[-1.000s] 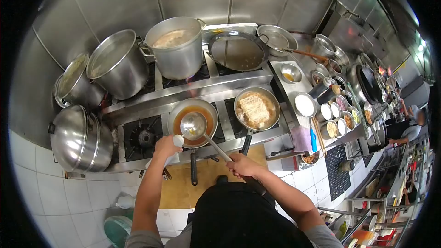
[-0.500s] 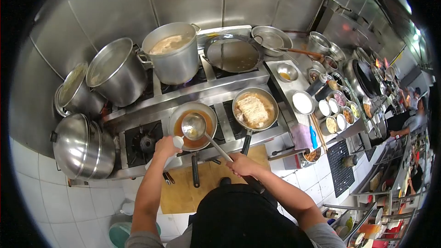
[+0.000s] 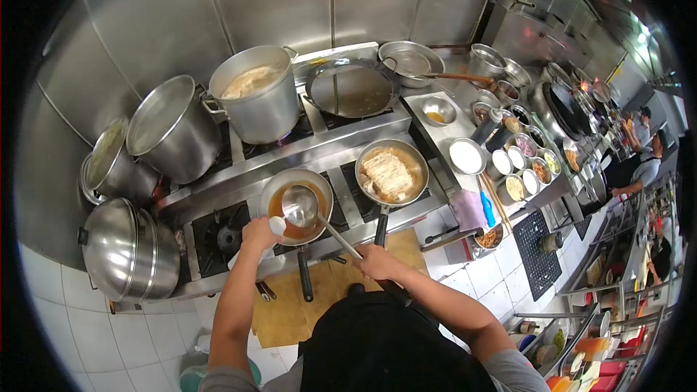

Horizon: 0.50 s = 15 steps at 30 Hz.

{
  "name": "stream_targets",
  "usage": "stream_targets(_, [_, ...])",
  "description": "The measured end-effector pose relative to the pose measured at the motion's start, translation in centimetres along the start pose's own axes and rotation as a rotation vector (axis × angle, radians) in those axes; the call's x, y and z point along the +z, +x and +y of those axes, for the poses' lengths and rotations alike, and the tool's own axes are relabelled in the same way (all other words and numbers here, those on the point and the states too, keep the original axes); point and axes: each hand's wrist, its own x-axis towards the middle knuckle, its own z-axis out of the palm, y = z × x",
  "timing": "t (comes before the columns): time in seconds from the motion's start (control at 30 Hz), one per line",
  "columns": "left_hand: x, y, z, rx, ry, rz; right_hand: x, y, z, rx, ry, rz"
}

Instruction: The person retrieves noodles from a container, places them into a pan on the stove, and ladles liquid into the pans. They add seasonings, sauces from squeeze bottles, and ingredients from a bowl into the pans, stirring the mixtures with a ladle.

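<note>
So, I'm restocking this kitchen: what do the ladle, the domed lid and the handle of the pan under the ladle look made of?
Ladle: silvery metal, probably stainless steel, with shiny highlights.
Domed lid: polished metal, likely stainless, given its mirror-like reflections.
Pan handle: black with a soft sheen, perhaps plastic or coated metal.

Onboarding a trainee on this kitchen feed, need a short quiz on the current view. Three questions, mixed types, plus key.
1. Which grips the long-handled steel ladle?
a) left hand
b) right hand
c) both hands

2. True or false: the ladle's bowl is within the rim of the round metal pan of orange-brown liquid.

3. Fill in the colour: the round metal pan with the cream-coloured block of food has a ____ handle.

Key: 1 b; 2 true; 3 black
</note>
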Motion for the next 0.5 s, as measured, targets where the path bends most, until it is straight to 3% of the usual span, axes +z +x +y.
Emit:
stream_targets(0.03, [0.0,0.1,-0.1,0.021,0.005,-0.029,-0.3,-0.1,-0.5,0.167,0.210,-0.136])
stream_targets(0.5, [-0.1,0.5,0.1,0.060,0.062,-0.062,0.4,0.0,0.3,0.247,0.546,-0.218])
